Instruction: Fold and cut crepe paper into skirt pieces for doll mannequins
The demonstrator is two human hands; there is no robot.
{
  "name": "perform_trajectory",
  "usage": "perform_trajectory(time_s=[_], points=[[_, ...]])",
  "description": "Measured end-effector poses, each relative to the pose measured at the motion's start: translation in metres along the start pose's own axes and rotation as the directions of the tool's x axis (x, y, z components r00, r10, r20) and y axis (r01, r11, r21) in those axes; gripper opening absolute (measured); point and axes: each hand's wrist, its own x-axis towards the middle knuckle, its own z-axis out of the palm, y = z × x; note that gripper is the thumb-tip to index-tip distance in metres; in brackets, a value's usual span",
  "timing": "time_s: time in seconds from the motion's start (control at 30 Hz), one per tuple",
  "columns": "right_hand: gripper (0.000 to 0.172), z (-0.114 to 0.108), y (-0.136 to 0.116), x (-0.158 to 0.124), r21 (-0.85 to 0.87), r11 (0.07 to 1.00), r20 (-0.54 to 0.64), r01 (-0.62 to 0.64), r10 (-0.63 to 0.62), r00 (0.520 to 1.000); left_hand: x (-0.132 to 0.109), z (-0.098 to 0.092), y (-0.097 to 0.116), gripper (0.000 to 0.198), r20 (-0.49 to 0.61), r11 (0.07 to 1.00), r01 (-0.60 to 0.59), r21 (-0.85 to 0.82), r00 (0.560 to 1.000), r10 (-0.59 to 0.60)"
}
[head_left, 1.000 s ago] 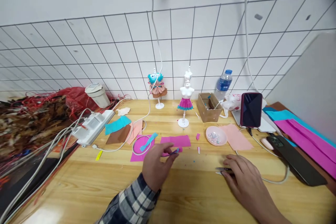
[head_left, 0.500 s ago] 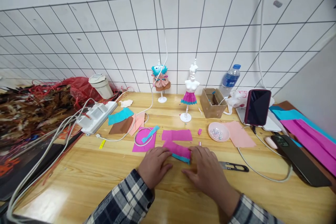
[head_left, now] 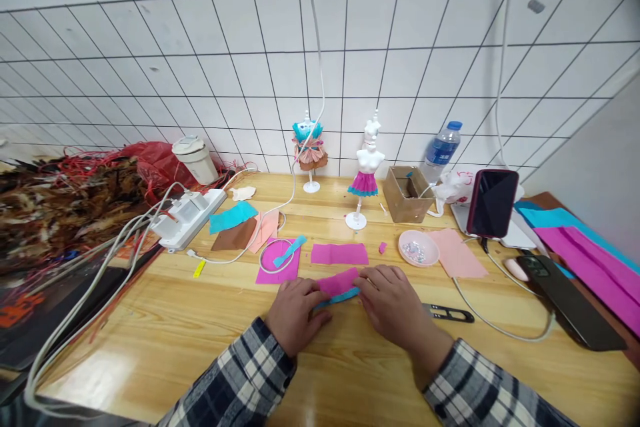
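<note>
My left hand (head_left: pixel 295 312) and my right hand (head_left: pixel 393 303) both grip a small magenta felt piece with a blue edge (head_left: pixel 339 285), one at each end, low over the wooden table (head_left: pixel 150 347). Both hands have their fingers curled and pinched on the piece. Just behind it lies a flat magenta felt rectangle (head_left: pixel 339 253). Black thread snips (head_left: pixel 447 313) lie on the table right of my right hand. A white mannequin in a magenta skirt (head_left: pixel 367 177) stands farther back.
A second dressed mannequin (head_left: pixel 310 150), a cardboard box (head_left: pixel 406 193), a pink dish of beads (head_left: pixel 419 249), a water bottle (head_left: pixel 440 152) and a standing phone (head_left: pixel 493 203) line the back. A power strip (head_left: pixel 187 217) with cables lies left; felt sheets (head_left: pixel 585 247) right.
My right hand left the snips on the table and joined the left on the magenta piece. The piece has since been pressed narrower between both hands. The view shifted slightly.
</note>
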Motion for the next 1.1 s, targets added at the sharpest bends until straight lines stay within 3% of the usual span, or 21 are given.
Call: perform_trajectory(time_s=[0.17,0.33,0.43,0.5,0.57,0.67,0.77,0.83,0.9,0.97,1.0,1.1], points=[[0.013,0.006,0.003,0.004,0.028,0.999,0.144,-0.016,0.012,0.99,-0.009,-0.002,0.001,0.028,0.011,0.999,-0.023,0.041,1.0,0.023],[0.014,-0.014,0.001,0.007,0.185,0.982,0.09,-0.019,0.002,0.996,-0.009,-0.006,0.002,0.044,-0.146,0.999,-0.054,0.007,0.988,0.055],[0.015,-0.026,-0.002,0.009,0.351,0.925,0.146,-0.143,0.097,0.984,-0.006,-0.009,0.006,0.022,-0.203,0.99,-0.082,-0.113,0.977,0.058],[0.016,-0.028,-0.002,0.009,0.453,0.866,0.211,-0.21,0.125,0.97,-0.005,-0.012,0.008,0.014,-0.194,0.96,-0.039,-0.278,0.981,-0.016],[0.023,-0.025,-0.002,0.007,0.509,0.826,0.197,-0.243,0.164,0.967,-0.005,-0.019,0.007,0.018,-0.178,0.908,0.057,-0.415,0.974,-0.142],[0.029,-0.018,-0.003,0.001,0.441,0.865,0.081,-0.24,0.228,0.97,-0.009,-0.038,0.0,0.021,-0.301,0.909,0.169,-0.382,0.907,-0.295],[0.022,-0.012,-0.003,-0.011,0.276,0.959,0.12,-0.056,0.024,0.992,-0.017,-0.061,-0.008,0.017,-0.509,0.968,0.152,-0.202,0.828,-0.236],[0.025,-0.012,0.004,-0.019,0.18,0.978,0.197,0.105,-0.14,0.97,-0.022,-0.07,-0.012,0.011,-0.554,0.994,0.086,-0.073,0.825,-0.113],[0.029,-0.015,0.017,-0.023,0.045,0.995,0.216,0.089,-0.097,0.972,-0.025,-0.068,-0.011,0.006,-0.506,0.999,-0.002,0.046,0.862,0.025],[0.031,-0.021,0.031,-0.024,-0.093,0.99,0.139,-0.11,0.122,0.983,-0.025,-0.054,-0.005,0.006,-0.377,0.987,-0.094,0.131,0.916,0.137],[0.034,-0.024,0.036,-0.024,-0.1,0.982,0.106,-0.161,0.172,0.979,-0.025,-0.043,0.0,0.008,-0.293,0.979,-0.135,0.156,0.94,0.176],[0.039,-0.031,0.033,-0.023,0.022,0.997,0.085,-0.08,0.078,0.993,-0.023,-0.009,0.017,0.019,-0.063,0.971,-0.195,0.142,0.977,0.205]])
